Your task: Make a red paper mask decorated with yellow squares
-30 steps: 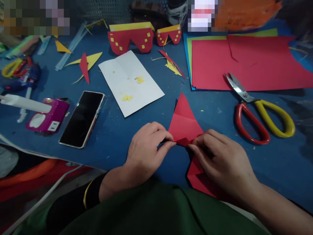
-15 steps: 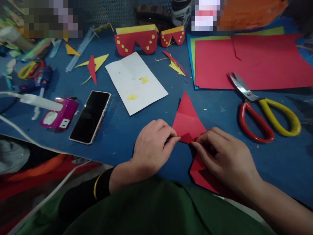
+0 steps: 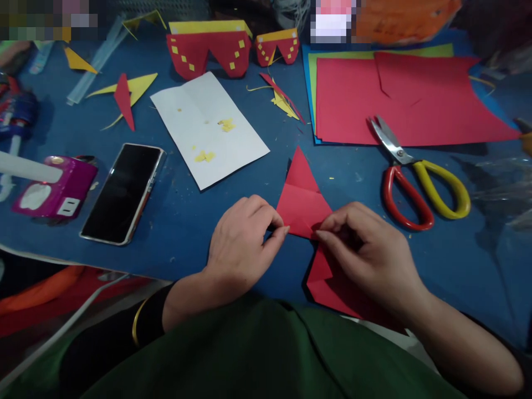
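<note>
Had L hand [image 3: 245, 244] closed to a thumb-&-finger pinch, gripping red folded paper [image 3: 299, 197] at near L corner, approx. 7 o'clock. Had R hand [image 3: 369, 244] likewise pinched shut, fingertips tight on near edge at approx. 5, other fingers curled in. Held paper w/ triangular part over blue tabletop [image 3: 187, 221], btwn hands, apex pointing to 12, crease across middle. Had more red paper [image 3: 322, 282] at approx. 5, partly under R hand; couldn't tell if joined.

Taking triangle as clock centre & 12 as far side: saw scissors [image 3: 399, 155] betw. 2 & 3, blades parted slightly, tips to 11, red & yellow handles nearer. Saw stack of colored sheets [image 3: 407, 105], red on top, betw. 1 & 2. Spotted red/yellow scraps [image 3: 285, 102] at 12, sm. red/yellow mask [image 3: 277, 51] beyond. Saw lg. red/yellow mask [image 3: 208, 52] at 11, w/ yellow squares. Found white sheet [image 3: 210, 133] at 10, yellow bits [image 3: 203, 156] on it. Noted phone [image 3: 123, 194] at 9, dark screen up, & purple plug block [image 3: 62, 188] farther out, same direction.
</note>
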The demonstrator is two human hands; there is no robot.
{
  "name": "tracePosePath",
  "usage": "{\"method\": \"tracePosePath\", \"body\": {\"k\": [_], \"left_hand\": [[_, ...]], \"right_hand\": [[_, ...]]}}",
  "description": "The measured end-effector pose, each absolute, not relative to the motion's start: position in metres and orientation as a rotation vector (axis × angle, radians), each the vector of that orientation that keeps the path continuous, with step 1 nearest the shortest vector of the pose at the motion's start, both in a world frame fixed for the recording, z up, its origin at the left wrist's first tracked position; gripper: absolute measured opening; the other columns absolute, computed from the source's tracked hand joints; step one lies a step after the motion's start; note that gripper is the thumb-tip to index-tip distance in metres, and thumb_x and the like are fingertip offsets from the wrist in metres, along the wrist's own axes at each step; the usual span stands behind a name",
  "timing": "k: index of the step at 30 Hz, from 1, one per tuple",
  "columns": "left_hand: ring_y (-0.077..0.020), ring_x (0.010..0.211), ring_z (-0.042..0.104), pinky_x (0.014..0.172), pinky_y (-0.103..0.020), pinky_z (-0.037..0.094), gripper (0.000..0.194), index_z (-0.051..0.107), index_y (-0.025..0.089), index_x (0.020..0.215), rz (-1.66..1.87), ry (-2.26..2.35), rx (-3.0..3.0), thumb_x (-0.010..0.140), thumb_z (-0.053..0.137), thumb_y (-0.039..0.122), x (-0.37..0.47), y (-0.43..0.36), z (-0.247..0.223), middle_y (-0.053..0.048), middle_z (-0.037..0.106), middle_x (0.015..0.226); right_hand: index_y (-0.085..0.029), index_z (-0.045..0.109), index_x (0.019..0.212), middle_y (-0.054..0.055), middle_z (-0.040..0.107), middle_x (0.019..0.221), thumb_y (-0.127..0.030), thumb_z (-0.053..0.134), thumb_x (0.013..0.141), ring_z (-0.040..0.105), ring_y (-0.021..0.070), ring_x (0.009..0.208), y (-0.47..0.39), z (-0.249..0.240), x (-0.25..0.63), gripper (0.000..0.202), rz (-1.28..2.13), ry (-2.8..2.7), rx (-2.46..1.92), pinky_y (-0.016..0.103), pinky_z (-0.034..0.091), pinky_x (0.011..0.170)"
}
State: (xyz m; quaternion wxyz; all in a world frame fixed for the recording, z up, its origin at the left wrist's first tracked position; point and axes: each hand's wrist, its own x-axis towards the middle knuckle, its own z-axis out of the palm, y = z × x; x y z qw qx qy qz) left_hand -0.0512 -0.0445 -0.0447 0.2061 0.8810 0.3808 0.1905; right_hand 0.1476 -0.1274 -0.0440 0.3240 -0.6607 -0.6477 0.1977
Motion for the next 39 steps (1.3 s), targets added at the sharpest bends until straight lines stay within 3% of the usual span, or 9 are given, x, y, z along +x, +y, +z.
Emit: {"method": "tracePosePath", "body": {"k": [3,6,9,12,17,27,30,33,39], "left_hand": [[-0.0186,0.082,0.058,0.072,-0.032,0.042,0.012,0.063,0.017,0.078,0.530,1.061,2.458,0.090,0.064,0.018,-0.051,-0.045,-0.045,-0.003,0.062,0.085],[-0.0189,0.082,0.058,0.072,-0.032,0.042,0.013,0.062,0.017,0.077,0.524,1.063,2.455,0.090,0.064,0.018,-0.051,-0.045,-0.045,-0.003,0.063,0.085],[-0.0192,0.082,0.057,0.072,-0.033,0.041,0.013,0.063,0.017,0.077,0.518,1.072,2.449,0.090,0.064,0.018,-0.051,-0.045,-0.044,-0.003,0.063,0.085],[-0.0193,0.081,0.057,0.072,-0.033,0.041,0.013,0.063,0.017,0.078,0.518,1.089,2.447,0.091,0.063,0.019,-0.050,-0.046,-0.043,-0.003,0.063,0.085],[-0.0196,0.083,0.057,0.072,-0.033,0.041,0.013,0.063,0.018,0.079,0.503,1.114,2.448,0.091,0.063,0.019,-0.049,-0.048,-0.044,-0.003,0.063,0.086],[-0.0211,0.082,0.059,0.073,-0.037,0.041,0.012,0.063,0.018,0.077,0.459,1.207,2.453,0.089,0.066,0.017,-0.052,-0.048,-0.042,-0.004,0.067,0.089],[-0.0217,0.086,0.062,0.074,-0.037,0.042,0.006,0.069,0.018,0.089,0.621,1.126,2.574,0.092,0.064,0.019,-0.060,-0.053,-0.042,-0.005,0.071,0.094],[-0.0226,0.101,0.063,0.084,-0.038,0.044,0.022,0.070,0.016,0.114,0.717,0.760,2.825,0.095,0.059,0.018,-0.065,-0.061,-0.040,-0.006,0.074,0.113],[-0.0248,0.120,0.056,0.098,-0.040,0.039,0.044,0.060,0.005,0.134,0.427,0.575,3.051,0.102,0.047,0.032,-0.061,-0.074,-0.040,-0.010,0.068,0.134]], "right_hand": [[-0.022,0.065,0.100,0.003,0.068,0.092,-0.022,0.057,0.096,0.065,0.0164,0.082,-0.132,-0.037,0.152,0.009,0.456,-1.647,-1.704,0.029,0.051,0.069],[-0.017,0.059,0.127,0.009,0.072,0.115,-0.022,0.049,0.099,0.065,0.0224,0.107,-0.139,-0.033,0.156,0.030,0.268,-1.967,-1.573,0.035,0.052,0.089],[-0.009,0.050,0.141,0.014,0.067,0.133,-0.032,0.040,0.103,0.053,0.0286,0.132,-0.147,-0.034,0.159,0.045,0.172,-2.299,-1.367,0.044,0.043,0.106],[-0.004,0.049,0.143,0.015,0.061,0.142,-0.042,0.032,0.105,0.044,0.0310,0.142,-0.153,-0.038,0.162,0.055,0.126,-2.442,-1.293,0.048,0.035,0.113],[0.000,0.052,0.139,0.016,0.062,0.141,-0.050,0.026,0.106,0.046,0.0323,0.141,-0.156,-0.044,0.162,0.066,0.011,-2.527,-1.274,0.048,0.033,0.115],[0.005,0.058,0.130,0.019,0.068,0.131,-0.047,0.036,0.105,0.062,0.0341,0.123,-0.154,-0.046,0.156,0.062,-0.055,-2.473,-1.234,0.051,0.040,0.108],[0.005,0.057,0.131,0.019,0.068,0.131,-0.046,0.038,0.104,0.062,0.0349,0.122,-0.154,-0.047,0.157,0.061,-0.061,-2.470,-1.235,0.053,0.040,0.107],[0.005,0.056,0.132,0.020,0.068,0.130,-0.047,0.039,0.103,0.062,0.0351,0.122,-0.155,-0.048,0.157,0.062,-0.071,-2.468,-1.235,0.053,0.040,0.107],[0.002,0.055,0.134,0.019,0.068,0.130,-0.043,0.041,0.102,0.062,0.0342,0.121,-0.155,-0.049,0.156,0.057,-0.102,-2.467,-1.245,0.053,0.041,0.107]]}}
